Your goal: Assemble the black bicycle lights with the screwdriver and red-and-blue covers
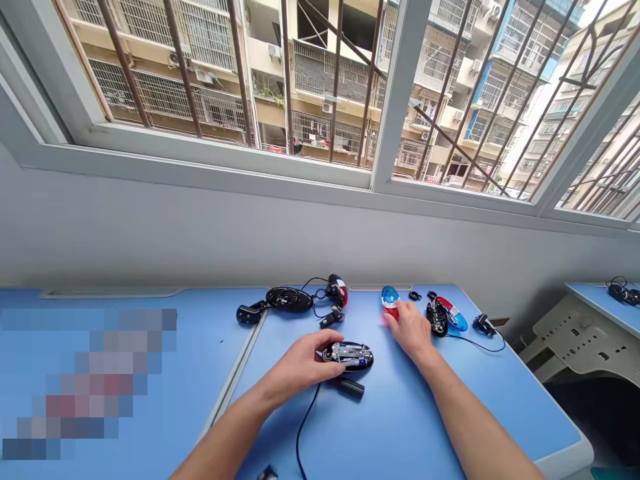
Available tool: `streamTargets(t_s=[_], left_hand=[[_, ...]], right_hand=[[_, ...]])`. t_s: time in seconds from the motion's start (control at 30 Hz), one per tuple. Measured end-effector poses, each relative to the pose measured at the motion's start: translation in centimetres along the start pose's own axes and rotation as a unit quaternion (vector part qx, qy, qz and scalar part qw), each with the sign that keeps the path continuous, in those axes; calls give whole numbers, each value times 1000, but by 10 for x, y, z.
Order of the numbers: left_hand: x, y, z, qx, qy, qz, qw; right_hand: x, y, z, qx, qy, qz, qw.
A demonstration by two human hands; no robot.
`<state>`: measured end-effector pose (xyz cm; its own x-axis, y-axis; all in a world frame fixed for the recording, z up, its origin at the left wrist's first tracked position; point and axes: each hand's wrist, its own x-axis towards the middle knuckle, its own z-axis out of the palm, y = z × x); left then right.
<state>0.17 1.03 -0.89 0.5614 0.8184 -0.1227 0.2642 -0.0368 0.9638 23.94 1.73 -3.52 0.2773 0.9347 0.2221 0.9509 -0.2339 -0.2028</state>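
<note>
Blue desktop [400, 427] fills the lower frame, a black cable [300, 437] curving down it at bottom centre. Just above, I see a black cylinder [351, 388] beside the open black housing [361, 356], which sits at lower centre: oval, glossy-rimmed, its inside bared to show a pale, shiny strip and blue-and-white batteries. My left hand [299, 363] pinches its left end between thumb and fingers. Slightly farther, right of centre, my right hand [411, 328] has thumb and fingertips closed on the red end of a translucent cover [391, 297], blue at its far end with a white band between. To its right lies a second open unit [437, 317] against a red-and-blue shell [453, 315]. Beyond stand the grey wall [200, 240] and the barred window [310, 87].
</note>
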Motion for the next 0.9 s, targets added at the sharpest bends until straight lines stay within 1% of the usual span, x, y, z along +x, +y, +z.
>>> streamTargets(t_s=[0.17, 0.4, 0.63, 0.9], left_hand=[[2, -4, 1, 16, 6, 15, 1000], [1, -4, 3, 46, 20, 26, 998], [-3, 0, 5, 79, 34, 29, 996], [-5, -4, 7, 99, 84, 33, 991]], right_hand=[[2, -2, 5, -47, 8, -18, 999], [9, 6, 7, -90, 11, -19, 996], [10, 10, 7, -101, 13, -25, 995], [10, 11, 9, -86, 21, -17, 996]])
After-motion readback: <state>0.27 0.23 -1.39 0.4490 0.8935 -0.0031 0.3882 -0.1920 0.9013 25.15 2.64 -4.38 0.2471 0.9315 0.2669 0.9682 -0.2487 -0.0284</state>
